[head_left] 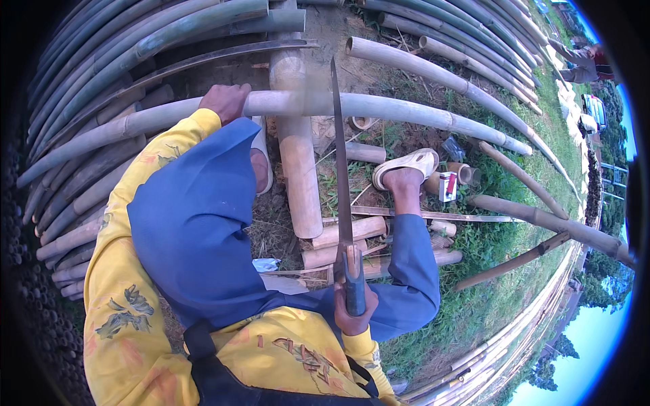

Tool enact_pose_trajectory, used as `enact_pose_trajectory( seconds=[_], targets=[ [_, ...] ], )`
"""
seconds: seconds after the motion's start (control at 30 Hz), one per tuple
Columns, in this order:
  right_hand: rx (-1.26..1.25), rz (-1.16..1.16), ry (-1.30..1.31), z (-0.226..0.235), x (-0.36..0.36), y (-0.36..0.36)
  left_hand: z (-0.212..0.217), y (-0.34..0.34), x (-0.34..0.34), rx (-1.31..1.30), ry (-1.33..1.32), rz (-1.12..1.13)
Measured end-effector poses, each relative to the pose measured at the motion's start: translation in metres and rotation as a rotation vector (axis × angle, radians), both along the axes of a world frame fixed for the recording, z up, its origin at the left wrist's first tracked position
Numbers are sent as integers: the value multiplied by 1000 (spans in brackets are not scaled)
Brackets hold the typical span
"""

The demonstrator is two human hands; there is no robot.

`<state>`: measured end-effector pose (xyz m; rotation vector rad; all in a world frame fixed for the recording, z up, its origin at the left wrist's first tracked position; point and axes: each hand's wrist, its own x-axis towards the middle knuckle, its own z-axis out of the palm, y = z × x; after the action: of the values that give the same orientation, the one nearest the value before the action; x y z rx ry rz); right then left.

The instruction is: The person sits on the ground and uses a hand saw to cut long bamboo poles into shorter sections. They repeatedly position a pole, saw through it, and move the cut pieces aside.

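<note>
My left hand point(225, 100) grips a long pale bamboo pole point(406, 112) that lies across a thick upright-lying log point(299, 169). My right hand point(352, 312) is closed on the handle of a long machete point(338, 155), held in front of me with the blade pointing up toward the pole. The blade tip reaches the pole's top edge near its middle. My blue-trousered knees and yellow patterned sleeves fill the lower left. My right foot in a pale sandal point(406, 164) rests on the ground past the log.
Many long bamboo poles point(101, 61) are stacked at left and along the top. Short cut bamboo pieces point(349, 231) and a small box point(447, 186) lie on the grass. More poles point(535, 216) lie to the right. Another person point(582, 62) stands far off.
</note>
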<state>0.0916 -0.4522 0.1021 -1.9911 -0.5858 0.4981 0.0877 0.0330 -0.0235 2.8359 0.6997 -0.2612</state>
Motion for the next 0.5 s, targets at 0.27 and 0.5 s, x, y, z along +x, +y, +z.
enact_pose_trajectory(
  seconds=[0.27, 0.5],
  targets=[
    [140, 9, 12, -39, 94, 123, 21, -6, 5, -18, 94, -59],
    [28, -59, 49, -2, -3, 3, 11, -2, 3, 9, 36, -38]
  ],
)
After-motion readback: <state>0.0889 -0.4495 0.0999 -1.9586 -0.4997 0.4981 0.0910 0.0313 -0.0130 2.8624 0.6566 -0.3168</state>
